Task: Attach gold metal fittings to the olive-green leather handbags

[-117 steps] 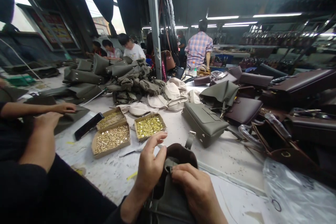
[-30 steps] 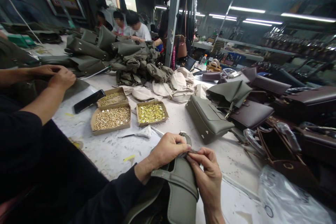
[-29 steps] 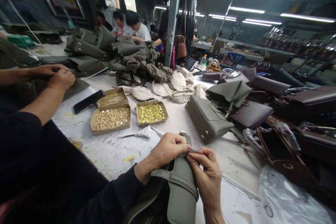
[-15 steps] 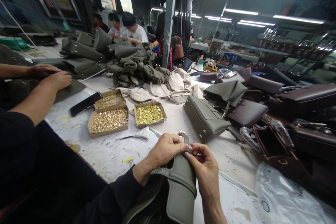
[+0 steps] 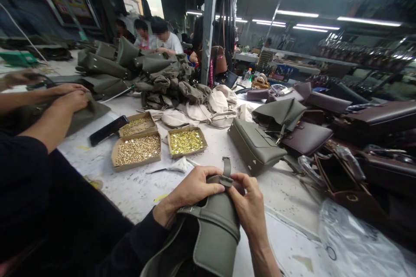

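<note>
An olive-green leather handbag (image 5: 214, 229) stands in front of me at the table's near edge, its top turned away from me. My left hand (image 5: 191, 190) grips its upper left edge with curled fingers. My right hand (image 5: 248, 207) clasps the upper right side, thumb pressed near a small strap (image 5: 226, 169) with a metal end that sticks up between the two hands. Both hands are closed on the bag.
Three cardboard trays of brass rivets (image 5: 186, 141) lie ahead on the white table (image 5: 136, 186), beside a black phone (image 5: 108, 130). A co-worker's hands (image 5: 69, 97) press olive leather at left. Finished olive (image 5: 255, 145) and brown bags (image 5: 307, 136) pile up right; clear plastic (image 5: 360, 246) lies near right.
The bag has turned slightly and its small strap now stands upright between my hands. My right fingers shifted from pinching the strap to holding the bag's top. The co-worker's hands moved a little.
</note>
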The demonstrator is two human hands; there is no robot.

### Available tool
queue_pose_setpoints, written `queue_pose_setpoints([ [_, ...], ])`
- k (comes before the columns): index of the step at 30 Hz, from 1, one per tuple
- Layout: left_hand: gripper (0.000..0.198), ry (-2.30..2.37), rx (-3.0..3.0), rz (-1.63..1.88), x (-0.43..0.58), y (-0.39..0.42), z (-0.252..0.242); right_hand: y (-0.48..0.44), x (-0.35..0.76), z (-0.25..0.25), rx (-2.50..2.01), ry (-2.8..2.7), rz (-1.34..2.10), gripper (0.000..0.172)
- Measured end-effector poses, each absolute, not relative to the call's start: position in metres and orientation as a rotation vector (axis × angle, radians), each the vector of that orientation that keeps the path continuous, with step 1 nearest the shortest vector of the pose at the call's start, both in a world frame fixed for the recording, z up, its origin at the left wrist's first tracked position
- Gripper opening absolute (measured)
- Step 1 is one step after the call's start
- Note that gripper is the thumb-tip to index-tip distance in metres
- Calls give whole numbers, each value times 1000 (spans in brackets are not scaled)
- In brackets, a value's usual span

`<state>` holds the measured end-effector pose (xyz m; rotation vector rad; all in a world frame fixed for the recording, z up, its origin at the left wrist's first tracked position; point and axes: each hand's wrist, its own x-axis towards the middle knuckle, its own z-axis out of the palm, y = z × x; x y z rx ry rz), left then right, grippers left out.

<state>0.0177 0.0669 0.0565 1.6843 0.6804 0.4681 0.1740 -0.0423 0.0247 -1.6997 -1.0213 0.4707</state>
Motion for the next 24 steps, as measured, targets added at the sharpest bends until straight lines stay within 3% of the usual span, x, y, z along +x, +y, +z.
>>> queue_pose_setpoints([
  [3,34,680,1747,467,11,67,59,-36,173,23,-1659,-1001,602,25],
  [12,17,876,1924,639,15,53,54,-22,174,16,-1392,-954,845,34],
  [15,20,903,2004,842,12,45,44,-22,172,12,-1247,-897,904,37],
  [19,22,738,2205,1237,4,40,26,-22,169,11,-1082,-1062,862,9],
  [24,30,614,2306,1487,-9,42,11,-21,158,11,-1052,-1236,823,25],
])
